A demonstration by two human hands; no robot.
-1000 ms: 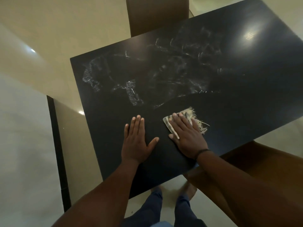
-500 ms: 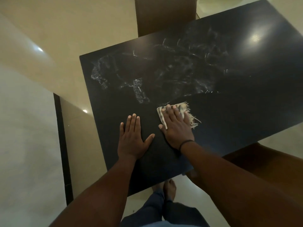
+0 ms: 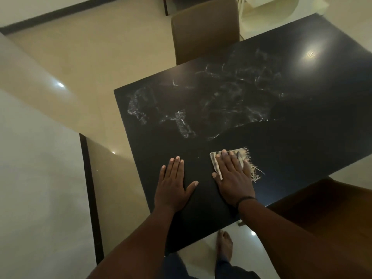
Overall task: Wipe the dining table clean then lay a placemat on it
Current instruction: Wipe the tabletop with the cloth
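- Wiping is under way and, by my reading, less than half done: the near strip of the dark worktop (image 3: pixel 302 158) looks clean and matte, with a curved boundary running across it.
- Beyond that line the white smears (image 3: pixel 181 123) cover the middle and far-left part of the surface, so most of the wiping is left.
- No placemat in sight anywhere, so the second half of the task hasn't begun.
- Right hand (image 3: pixel 233 176) lies flat on the cloth (image 3: pixel 244 156), fingers (image 3: pixel 231 160) straight and close together, pressing it down onto the worktop rather than gripping it; the frayed fringe sticks out on the right of the hand.
- The cloth sits near the front edge, just short of the smeared zone.
- Left hand (image 3: pixel 173 182) is palm-down on bare worktop just beside the right, fingers straight, thumb spread out, holding nothing; it looks like a brace.
- A brown chair (image 3: pixel 205 31) stands at the far side, another at the near right.
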